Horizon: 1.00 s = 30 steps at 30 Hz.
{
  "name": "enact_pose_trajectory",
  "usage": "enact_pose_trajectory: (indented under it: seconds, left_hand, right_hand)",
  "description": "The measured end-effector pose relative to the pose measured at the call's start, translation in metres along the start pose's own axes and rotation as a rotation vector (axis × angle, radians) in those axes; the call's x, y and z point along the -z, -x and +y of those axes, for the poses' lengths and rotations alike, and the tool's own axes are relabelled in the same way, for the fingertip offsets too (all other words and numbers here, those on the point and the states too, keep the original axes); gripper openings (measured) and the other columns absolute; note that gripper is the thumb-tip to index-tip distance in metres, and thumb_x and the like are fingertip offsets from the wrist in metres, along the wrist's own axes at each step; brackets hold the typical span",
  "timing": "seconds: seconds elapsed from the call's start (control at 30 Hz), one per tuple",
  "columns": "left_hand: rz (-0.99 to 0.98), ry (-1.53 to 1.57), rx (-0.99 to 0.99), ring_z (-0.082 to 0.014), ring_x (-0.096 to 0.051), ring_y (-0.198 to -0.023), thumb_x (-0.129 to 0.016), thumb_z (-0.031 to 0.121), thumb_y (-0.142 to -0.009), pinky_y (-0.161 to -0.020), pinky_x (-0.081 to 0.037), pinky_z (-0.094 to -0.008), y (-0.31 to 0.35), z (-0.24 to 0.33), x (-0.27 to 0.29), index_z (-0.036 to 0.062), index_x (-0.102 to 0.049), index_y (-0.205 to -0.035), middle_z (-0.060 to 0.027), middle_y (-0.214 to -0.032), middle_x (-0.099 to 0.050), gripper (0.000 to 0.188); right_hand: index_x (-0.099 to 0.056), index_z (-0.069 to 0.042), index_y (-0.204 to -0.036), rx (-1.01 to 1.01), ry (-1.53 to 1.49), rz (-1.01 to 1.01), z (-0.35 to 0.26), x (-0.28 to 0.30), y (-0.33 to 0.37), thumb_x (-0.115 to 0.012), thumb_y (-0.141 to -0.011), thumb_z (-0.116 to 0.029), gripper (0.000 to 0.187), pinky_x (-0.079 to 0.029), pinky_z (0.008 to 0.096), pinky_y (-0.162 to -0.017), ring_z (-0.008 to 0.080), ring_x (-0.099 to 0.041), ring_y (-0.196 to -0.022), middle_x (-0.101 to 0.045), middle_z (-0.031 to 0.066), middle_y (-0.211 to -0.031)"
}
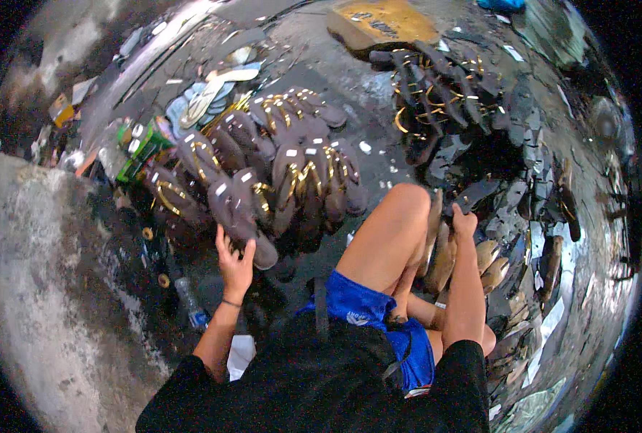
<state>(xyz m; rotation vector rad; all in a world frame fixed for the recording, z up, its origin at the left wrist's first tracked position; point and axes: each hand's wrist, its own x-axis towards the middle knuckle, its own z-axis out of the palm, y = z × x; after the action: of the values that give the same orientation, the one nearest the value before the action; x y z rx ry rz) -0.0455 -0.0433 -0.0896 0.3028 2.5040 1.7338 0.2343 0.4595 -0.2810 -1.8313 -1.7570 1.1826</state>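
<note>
My left hand [236, 268] is at the near edge of a spread of dark brown flip-flops with gold straps. Its fingers and thumb are apart, right against the heel end of the nearest flip-flop [263, 252]; no grip on it shows. Beyond it, more flip-flops [245, 191] lie close together, several bearing small white labels. My right hand [465, 221] is closed, out past my bent knee. A dark grey flat piece [478, 193] shows at its fingertips, but I cannot tell whether it is held. Tan sole-shaped pieces [487, 256] lie beside my right forearm.
Another pile of gold-strapped flip-flops [444, 86] lies at the far right, below a worn yellow-brown block [382, 25]. Pale loose soles [216, 94] and a green packet [144, 148] are at the far left. A plastic bottle [189, 299] lies near my left forearm. Dark scraps [512, 206] litter the right.
</note>
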Motion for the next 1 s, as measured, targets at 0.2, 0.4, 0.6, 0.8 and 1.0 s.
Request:
enact_pose_trajectory:
  seconds: [0.2, 0.4, 0.6, 0.8, 1.0]
  left_hand:
    - [0.231, -0.826, -0.34, -0.0404, -0.026, -0.145, -0.075, 0.023, -0.086, -0.12, -0.019, -0.0488, 0.008, -0.036, 0.003, -0.0015, -0.027, -0.152, -0.0269, -0.153, -0.032, 0.085]
    - [-0.687, -0.011, -0.444, -0.0297, -0.043, -0.138, -0.071, 0.02, -0.092, -0.112, -0.038, -0.041, 0.036, 0.134, -0.152, -0.0037, -0.036, -0.146, -0.0196, -0.153, -0.039, 0.069]
    - [-1.089, 0.476, -0.101, -0.0223, -0.051, -0.126, -0.074, 0.005, -0.083, -0.108, -0.04, -0.0369, 0.104, 0.224, -0.215, 0.0009, -0.027, -0.15, -0.0132, -0.133, -0.052, 0.082]
    - [-1.555, 0.632, -0.115, -0.0198, -0.066, -0.111, -0.07, -0.001, -0.085, -0.097, -0.052, -0.0325, 0.114, 0.179, -0.144, 0.0035, -0.052, -0.136, -0.0124, -0.118, -0.067, 0.055]
    - [-1.702, 0.29, -0.511, -0.0298, -0.065, -0.117, -0.08, 0.003, -0.076, -0.102, -0.052, -0.0432, 0.093, 0.181, -0.091, 0.004, -0.064, -0.122, -0.0145, -0.124, -0.067, 0.049]
  right_hand:
    - [-0.067, 0.008, -0.114, -0.142, -0.256, 0.003, -0.029, 0.025, 0.034, -0.081, -0.082, -0.029, 0.051, -0.051, 0.0374, -0.085, 0.0222, -0.066, -0.094, -0.073, 0.0126, -0.105]
    - [-0.066, 0.001, -0.116, 0.28, -0.393, 0.123, -0.095, 0.07, 0.215, -0.077, -0.085, -0.019, 0.039, -0.053, 0.0334, -0.074, 0.0184, -0.065, -0.082, -0.072, 0.0118, -0.097]
    - [-0.066, -0.002, -0.107, 0.566, -0.127, 0.287, -0.091, 0.077, 0.38, -0.086, -0.077, -0.017, 0.04, -0.055, 0.037, -0.08, 0.0335, -0.064, -0.102, -0.064, 0.0174, -0.107]
    - [-0.046, 0.001, -0.133, 0.584, -0.539, 0.141, -0.11, 0.166, 0.413, -0.086, -0.078, -0.025, 0.073, -0.045, 0.0438, -0.102, 0.0283, -0.054, -0.123, -0.055, 0.0187, -0.128]
    - [-0.057, -0.005, -0.137, 0.811, -0.167, -0.42, -0.125, 0.191, 0.431, -0.071, -0.065, -0.006, 0.073, -0.053, 0.0415, -0.093, 0.0321, -0.064, -0.108, -0.063, 0.0145, -0.124]
